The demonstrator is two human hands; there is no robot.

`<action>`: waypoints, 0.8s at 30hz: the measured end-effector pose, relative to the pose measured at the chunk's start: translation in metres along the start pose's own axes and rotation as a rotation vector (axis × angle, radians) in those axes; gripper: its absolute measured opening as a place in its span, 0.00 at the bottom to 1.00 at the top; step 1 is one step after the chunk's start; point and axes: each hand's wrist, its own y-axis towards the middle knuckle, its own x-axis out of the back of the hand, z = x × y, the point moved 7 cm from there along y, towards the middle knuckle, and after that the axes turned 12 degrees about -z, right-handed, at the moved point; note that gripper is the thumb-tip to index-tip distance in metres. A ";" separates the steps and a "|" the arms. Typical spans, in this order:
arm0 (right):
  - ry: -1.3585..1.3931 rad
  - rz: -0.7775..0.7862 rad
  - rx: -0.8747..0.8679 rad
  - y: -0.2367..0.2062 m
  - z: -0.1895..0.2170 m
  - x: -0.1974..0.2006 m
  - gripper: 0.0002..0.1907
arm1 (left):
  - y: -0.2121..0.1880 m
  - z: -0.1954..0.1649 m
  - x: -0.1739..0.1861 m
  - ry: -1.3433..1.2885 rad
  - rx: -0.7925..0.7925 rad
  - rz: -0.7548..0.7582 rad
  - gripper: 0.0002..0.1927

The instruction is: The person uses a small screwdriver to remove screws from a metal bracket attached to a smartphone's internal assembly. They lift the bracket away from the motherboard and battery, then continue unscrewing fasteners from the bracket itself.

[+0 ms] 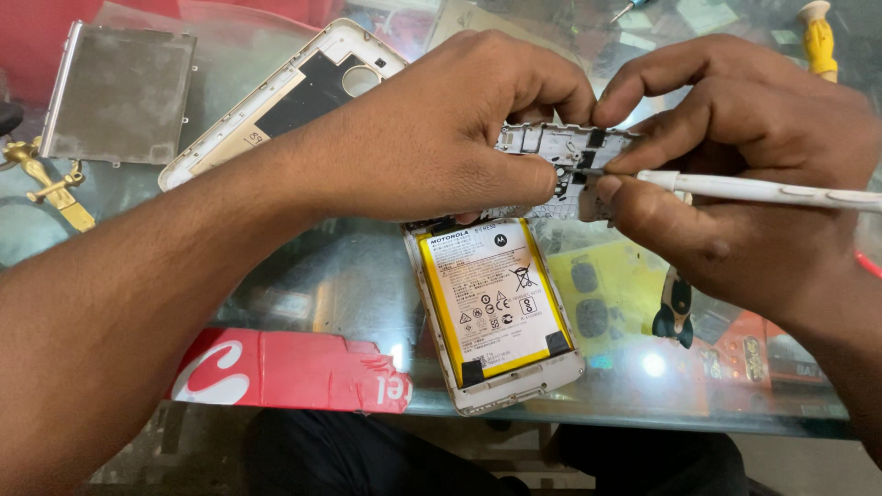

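Observation:
An opened phone (501,381) lies on the glass table with its back off, showing a white and yellow battery (491,298). My left hand (432,129) grips the phone's upper end, thumb and fingers pinching a silver inner frame (560,147) that is tilted up from the body. My right hand (735,156) holds a white pen-like tool (763,190), its tip pressed against the frame's circuit area between both thumbs. The top of the phone is hidden under my hands.
A white and gold back cover (276,101) lies behind my left hand, a grey metal plate (115,92) at far left, a brass tool (50,184) beside it. A yellow-handled screwdriver (816,41) sits at top right. Red tape (294,367) runs along the glass edge.

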 end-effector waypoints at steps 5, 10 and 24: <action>0.041 -0.004 0.015 0.000 0.000 -0.001 0.11 | 0.000 -0.002 0.000 -0.024 -0.034 0.001 0.12; 0.123 -0.006 -0.120 -0.003 -0.008 -0.001 0.10 | 0.000 -0.001 -0.001 -0.008 -0.017 0.002 0.12; 0.094 0.010 -0.038 -0.004 -0.003 -0.001 0.09 | 0.000 -0.002 -0.001 0.006 -0.045 0.003 0.12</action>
